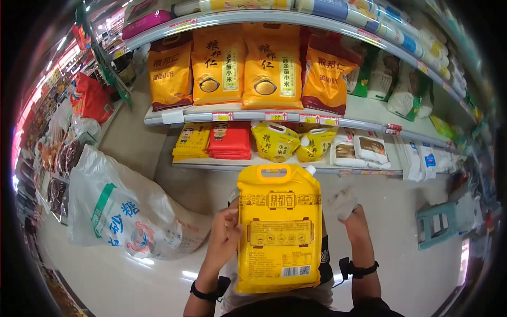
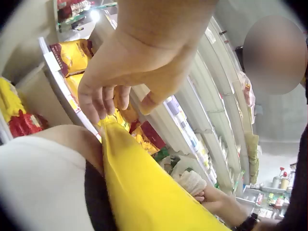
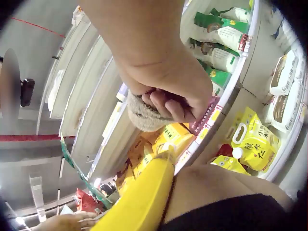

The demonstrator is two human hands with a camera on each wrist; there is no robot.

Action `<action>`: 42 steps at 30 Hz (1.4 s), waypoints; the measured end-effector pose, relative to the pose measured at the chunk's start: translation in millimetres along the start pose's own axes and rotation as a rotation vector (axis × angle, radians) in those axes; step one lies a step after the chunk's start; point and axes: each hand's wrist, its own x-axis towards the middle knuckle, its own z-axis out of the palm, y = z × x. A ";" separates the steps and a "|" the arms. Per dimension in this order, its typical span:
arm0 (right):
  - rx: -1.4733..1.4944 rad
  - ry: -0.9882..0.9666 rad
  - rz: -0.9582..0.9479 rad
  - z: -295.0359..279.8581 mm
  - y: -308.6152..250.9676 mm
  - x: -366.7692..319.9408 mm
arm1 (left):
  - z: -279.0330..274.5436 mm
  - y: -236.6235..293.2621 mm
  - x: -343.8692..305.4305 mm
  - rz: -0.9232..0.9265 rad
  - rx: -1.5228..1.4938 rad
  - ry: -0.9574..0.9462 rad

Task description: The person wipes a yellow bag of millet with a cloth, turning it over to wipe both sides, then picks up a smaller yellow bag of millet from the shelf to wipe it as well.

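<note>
A large yellow bag with a handle hole and a white spout cap stands upright on the person's lap, its printed panel facing up. The left hand is beside the bag's left edge. In the left wrist view, the fingers of the left hand hang loosely bent, with the fingertips right at the bag's edge and the thumb apart. To the right of the bag, the right hand grips a crumpled greyish-white cloth. The right wrist view shows fingers curled round this cloth.
A shelf ahead holds orange bags, with smaller yellow bags and red packs below. A big white sack leans at the left. A pale blue-green stool stands on the floor at the right.
</note>
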 end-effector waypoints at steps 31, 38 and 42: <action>-0.360 -0.417 -0.155 -19.5 25.0 -27.5 | 34.5 62.0 215.8 0.922 1.242 -0.678; -0.306 -0.393 -0.122 -21.4 33.0 -20.7 | 23.0 59.5 252.8 1.731 1.701 -0.832; -0.333 -0.370 -0.151 -20.2 29.1 -20.9 | 27.4 65.2 267.8 2.033 1.627 -0.908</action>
